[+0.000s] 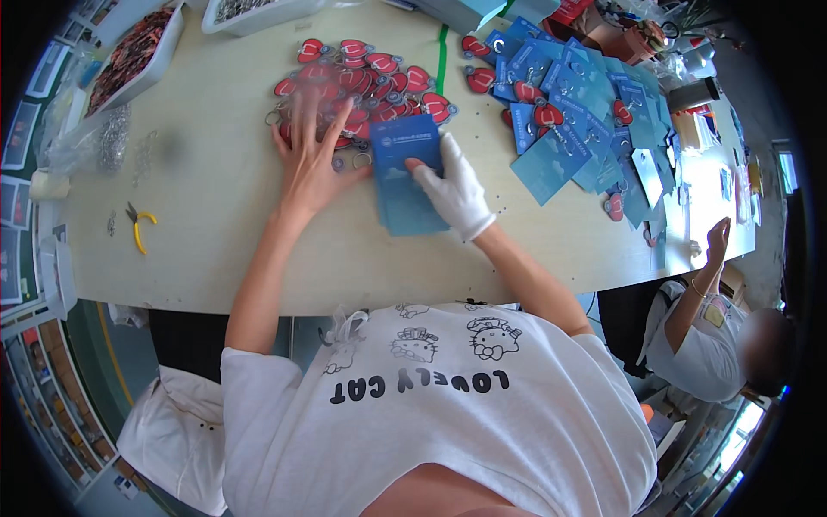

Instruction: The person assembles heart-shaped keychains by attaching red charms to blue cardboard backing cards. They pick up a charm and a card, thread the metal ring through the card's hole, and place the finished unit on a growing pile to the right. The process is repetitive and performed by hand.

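My bare left hand reaches over a pile of red heart-shaped keychains, its fingers spread at the near left edge of the pile. Whether a fingertip touches a keychain I cannot tell. To its right, my right hand, in a white glove with the thumb tip bare, grips a small stack of blue cards by its right side. The thumb lies on top of the stack, and the other fingers are partly hidden. The cards sit just in front of the keychains.
Right of a green strip lies a spread heap of blue cards with keychains. Yellow-handled pliers rest at the left, below a plastic bag of metal rings. White trays stand at the back left. Another person works at the right.
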The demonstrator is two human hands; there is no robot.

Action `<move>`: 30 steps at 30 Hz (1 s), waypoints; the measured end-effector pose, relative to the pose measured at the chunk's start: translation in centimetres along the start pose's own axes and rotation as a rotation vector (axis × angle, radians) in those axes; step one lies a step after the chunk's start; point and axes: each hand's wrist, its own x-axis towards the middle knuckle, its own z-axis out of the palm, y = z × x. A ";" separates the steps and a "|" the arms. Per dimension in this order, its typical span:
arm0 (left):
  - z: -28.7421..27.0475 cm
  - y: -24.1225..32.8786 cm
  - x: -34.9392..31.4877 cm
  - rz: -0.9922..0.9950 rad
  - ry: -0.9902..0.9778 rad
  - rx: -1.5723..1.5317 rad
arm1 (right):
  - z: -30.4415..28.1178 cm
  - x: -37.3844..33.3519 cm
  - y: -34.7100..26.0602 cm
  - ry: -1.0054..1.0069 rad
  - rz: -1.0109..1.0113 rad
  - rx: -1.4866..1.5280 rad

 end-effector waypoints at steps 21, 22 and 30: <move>-0.5 8.9 -6.7 -0.021 -0.105 -0.315 | -7.1 16.4 -2.4 -0.133 -0.007 -1.057; -0.6 9.1 -6.5 -0.040 -0.131 -0.299 | -7.2 19.0 -2.0 -0.266 -0.076 -1.058; 1.1 11.1 -7.6 -0.069 -0.071 -0.291 | -7.2 24.0 -4.0 -0.286 -0.226 -0.224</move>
